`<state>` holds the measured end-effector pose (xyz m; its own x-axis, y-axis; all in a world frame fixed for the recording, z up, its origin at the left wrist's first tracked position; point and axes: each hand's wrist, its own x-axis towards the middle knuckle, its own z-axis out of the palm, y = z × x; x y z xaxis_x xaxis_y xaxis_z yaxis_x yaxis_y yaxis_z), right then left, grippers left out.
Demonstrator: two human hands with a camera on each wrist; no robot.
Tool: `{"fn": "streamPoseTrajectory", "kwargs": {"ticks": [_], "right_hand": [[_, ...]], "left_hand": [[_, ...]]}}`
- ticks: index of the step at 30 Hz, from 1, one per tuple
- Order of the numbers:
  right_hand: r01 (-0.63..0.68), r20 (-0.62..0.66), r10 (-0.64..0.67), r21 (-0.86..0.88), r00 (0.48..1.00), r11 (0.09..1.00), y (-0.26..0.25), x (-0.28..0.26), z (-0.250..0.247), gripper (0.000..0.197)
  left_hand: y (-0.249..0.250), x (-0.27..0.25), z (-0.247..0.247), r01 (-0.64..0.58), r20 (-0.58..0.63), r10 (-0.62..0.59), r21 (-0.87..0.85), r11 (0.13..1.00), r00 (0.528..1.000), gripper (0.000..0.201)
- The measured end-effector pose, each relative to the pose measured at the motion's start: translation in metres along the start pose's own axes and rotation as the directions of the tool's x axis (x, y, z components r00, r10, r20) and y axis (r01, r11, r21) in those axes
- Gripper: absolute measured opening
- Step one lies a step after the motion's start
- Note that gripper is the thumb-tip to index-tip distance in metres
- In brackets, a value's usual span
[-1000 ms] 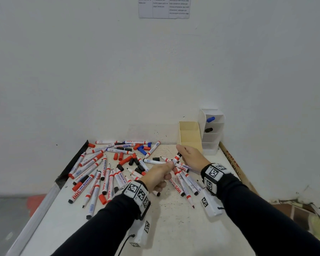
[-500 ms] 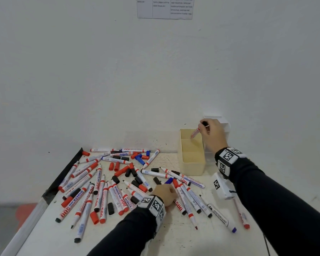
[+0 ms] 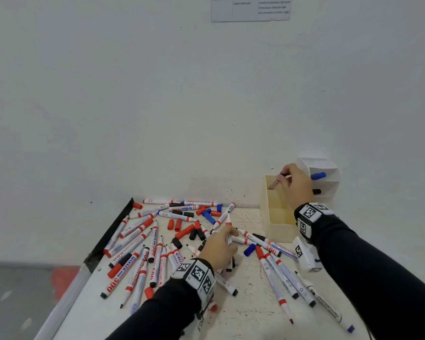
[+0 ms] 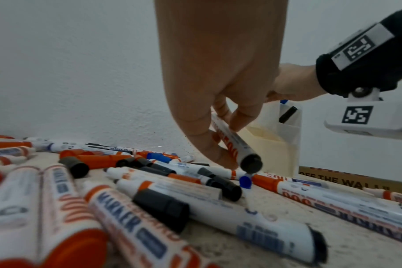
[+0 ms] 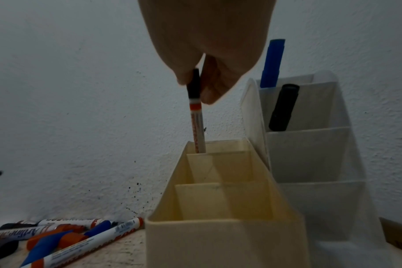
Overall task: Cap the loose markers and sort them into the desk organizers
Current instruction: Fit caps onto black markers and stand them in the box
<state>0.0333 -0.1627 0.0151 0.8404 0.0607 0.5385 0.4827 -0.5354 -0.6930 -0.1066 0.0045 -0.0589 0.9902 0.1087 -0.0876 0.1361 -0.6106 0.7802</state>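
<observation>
My right hand (image 3: 295, 185) pinches a black-capped marker (image 5: 196, 116) by its cap, its lower end inside the back compartment of the cream organizer (image 5: 220, 226). The cream organizer (image 3: 276, 217) stands at the table's back right, beside a white tiered organizer (image 3: 325, 182) that holds a blue marker (image 5: 272, 63) and a black marker (image 5: 283, 107). My left hand (image 3: 222, 247) grips an uncapped red marker (image 4: 235, 143) just above the pile, tip pointing away. Many loose markers (image 3: 155, 244) and caps (image 3: 182, 229) lie scattered over the table.
The white wall runs along the table's far edge, close behind both organizers. A dark strip (image 3: 111, 236) borders the table's left side. Several markers (image 3: 287, 285) lie fanned out at the front right. A cardboard box (image 4: 354, 179) sits to the right of the organizers.
My right hand carried the black-capped marker from the pile to the cream organizer and lowered it into the back compartment. My left hand picked a red marker up from the pile.
</observation>
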Motion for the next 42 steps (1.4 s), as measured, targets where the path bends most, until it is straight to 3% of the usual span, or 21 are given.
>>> {"fn": "streamPoseTrajectory", "kwargs": {"ticks": [5, 9, 10, 12, 14, 15, 16, 17, 19, 20, 22, 23, 25, 27, 30, 32, 33, 36, 42], "right_hand": [[-0.133, 0.117, 0.144, -0.099, 0.983, 0.986, 0.018, 0.000, 0.015, 0.018], [-0.143, 0.351, 0.274, -0.356, 0.896, 0.923, 0.020, -0.005, 0.018, 0.032], [-0.107, 0.359, 0.265, -0.403, 0.895, 0.909, 0.016, -0.007, 0.017, 0.032], [-0.008, 0.260, 0.138, -0.445, 0.956, 0.895, 0.006, -0.015, 0.020, 0.032], [0.034, 0.219, 0.045, -0.344, 0.975, 0.938, -0.007, -0.028, 0.027, 0.023], [0.025, 0.283, 0.047, -0.245, 0.958, 0.969, -0.014, -0.039, 0.032, 0.014], [0.012, 0.408, 0.070, -0.195, 0.910, 0.981, -0.020, -0.050, 0.038, 0.009], [0.014, 0.548, 0.104, -0.207, 0.830, 0.978, -0.025, -0.061, 0.044, 0.009], [0.071, 0.737, 0.188, -0.305, 0.649, 0.950, -0.029, -0.081, 0.057, 0.026], [0.098, 0.775, 0.241, -0.362, 0.583, 0.927, -0.029, -0.090, 0.063, 0.034], [0.122, 0.792, 0.323, -0.441, 0.518, 0.889, -0.026, -0.103, 0.072, 0.043], [0.145, 0.795, 0.325, -0.452, 0.512, 0.880, -0.026, -0.108, 0.074, 0.042], [0.167, 0.798, 0.306, -0.446, 0.520, 0.879, -0.026, -0.116, 0.077, 0.032], [0.132, 0.777, 0.271, -0.412, 0.568, 0.902, -0.026, -0.120, 0.077, 0.018], [-0.064, 0.650, 0.230, -0.268, 0.724, 0.961, -0.028, -0.118, 0.073, 0.020], [-0.101, 0.550, 0.166, -0.146, 0.818, 0.984, -0.032, -0.114, 0.068, 0.028], [-0.108, 0.526, 0.135, -0.082, 0.840, 0.991, -0.035, -0.113, 0.065, 0.028], [-0.128, 0.515, 0.064, 0.089, 0.855, 0.988, -0.042, -0.113, 0.058, 0.029], [-0.144, 0.542, 0.045, 0.142, 0.839, 0.979, -0.040, -0.116, 0.047, 0.033]], "left_hand": [[-0.012, -0.005, -0.017, 0.030, -0.089, -0.044, -0.153, 0.988, 0.995, 0.052], [-0.023, -0.007, -0.031, 0.100, -0.183, -0.117, -0.100, 0.990, 0.976, 0.038], [-0.025, -0.008, -0.034, 0.113, -0.207, -0.130, -0.092, 0.989, 0.970, 0.035], [-0.029, -0.009, -0.040, 0.139, -0.240, -0.159, -0.098, 0.985, 0.958, 0.033], [-0.032, -0.012, -0.044, 0.158, -0.259, -0.179, -0.100, 0.982, 0.949, 0.034], [-0.033, -0.013, -0.045, 0.163, -0.263, -0.186, -0.108, 0.981, 0.947, 0.035], [-0.033, -0.015, -0.047, 0.169, -0.261, -0.196, -0.124, 0.978, 0.945, 0.036], [-0.034, -0.018, -0.048, 0.176, -0.252, -0.208, -0.143, 0.974, 0.945, 0.037], [-0.035, -0.021, -0.051, 0.187, -0.222, -0.227, -0.189, 0.964, 0.948, 0.038], [-0.035, -0.023, -0.052, 0.194, -0.207, -0.238, -0.210, 0.958, 0.949, 0.038], [-0.036, -0.027, -0.054, 0.211, -0.189, -0.258, -0.239, 0.948, 0.947, 0.038], [-0.036, -0.029, -0.056, 0.214, -0.186, -0.262, -0.244, 0.946, 0.947, 0.038], [-0.039, -0.032, -0.058, 0.207, -0.191, -0.251, -0.223, 0.953, 0.949, 0.038], [-0.042, -0.035, -0.060, 0.198, -0.194, -0.236, -0.198, 0.960, 0.952, 0.037], [-0.046, -0.040, -0.059, 0.183, -0.190, -0.216, -0.176, 0.967, 0.958, 0.033], [-0.047, -0.044, -0.056, 0.178, -0.179, -0.202, -0.139, 0.974, 0.963, 0.032], [-0.047, -0.045, -0.054, 0.176, -0.166, -0.196, -0.126, 0.976, 0.967, 0.033], [-0.047, -0.048, -0.050, 0.163, -0.143, -0.177, -0.106, 0.981, 0.974, 0.034], [-0.040, -0.052, -0.045, 0.122, -0.164, -0.131, -0.067, 0.990, 0.978, 0.035]]}}
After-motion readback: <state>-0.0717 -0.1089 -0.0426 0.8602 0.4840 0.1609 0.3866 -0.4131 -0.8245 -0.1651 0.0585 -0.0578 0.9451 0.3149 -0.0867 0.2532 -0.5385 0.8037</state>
